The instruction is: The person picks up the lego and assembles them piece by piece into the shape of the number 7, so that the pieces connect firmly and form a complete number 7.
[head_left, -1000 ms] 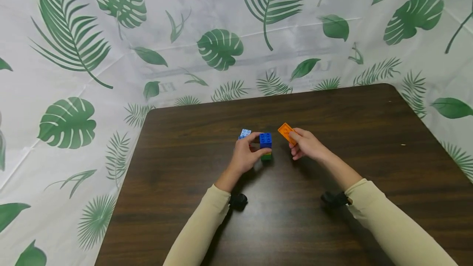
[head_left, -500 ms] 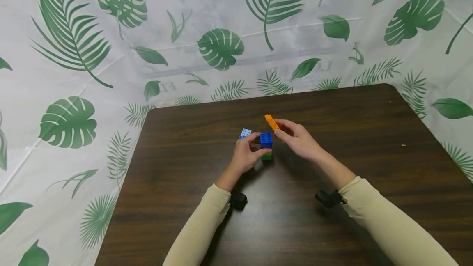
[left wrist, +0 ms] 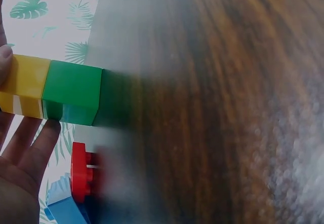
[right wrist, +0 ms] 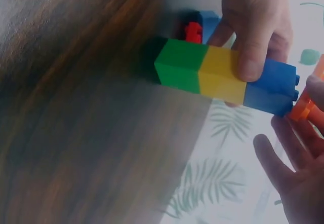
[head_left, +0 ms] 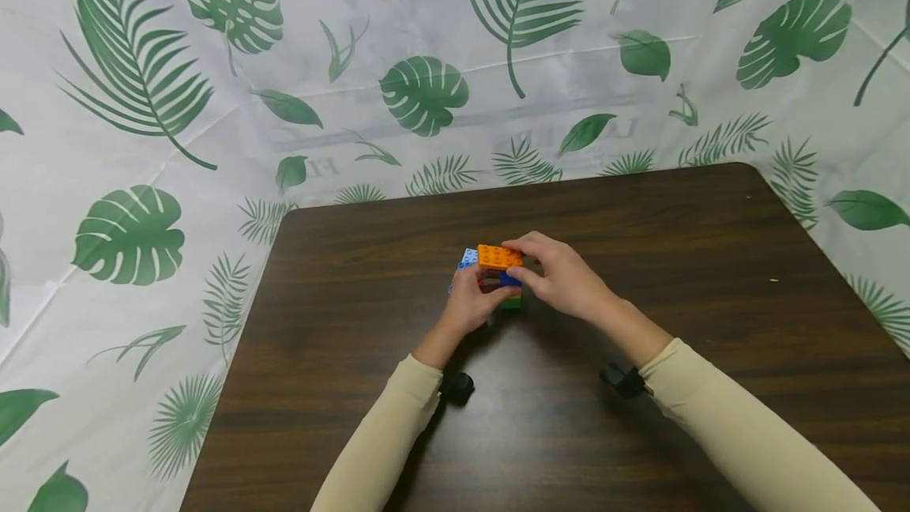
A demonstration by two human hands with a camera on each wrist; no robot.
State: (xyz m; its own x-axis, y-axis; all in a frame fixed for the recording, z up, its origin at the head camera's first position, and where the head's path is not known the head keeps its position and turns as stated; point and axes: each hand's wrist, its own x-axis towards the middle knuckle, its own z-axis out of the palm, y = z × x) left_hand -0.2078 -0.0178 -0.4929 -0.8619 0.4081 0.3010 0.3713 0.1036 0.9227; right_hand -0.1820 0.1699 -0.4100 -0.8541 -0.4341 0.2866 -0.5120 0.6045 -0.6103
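Note:
A tower of toy building bricks stands on the table, with a green brick (right wrist: 179,64) lowest, a yellow brick (right wrist: 220,74) in the middle and a blue brick (right wrist: 268,89) on top. My left hand (head_left: 465,303) grips this tower from the left, its thumb on the yellow brick near the blue one. Between thumb and fingers, my right hand (head_left: 565,275) pinches a flat orange brick (head_left: 494,257), studs up, over the blue brick. In the right wrist view the orange brick slants close against the blue studs; whether it is seated I cannot tell.
Behind my left hand, a red brick (left wrist: 79,173) and a light blue brick (left wrist: 63,201) lie on the dark wooden table (head_left: 341,338), partly hidden in the head view. A leaf-patterned white sheet (head_left: 320,141) hangs behind the table.
My right hand has brought the orange brick leftward and turned it from underside showing to studs up, over the tower. My left hand keeps its grip in the same place.

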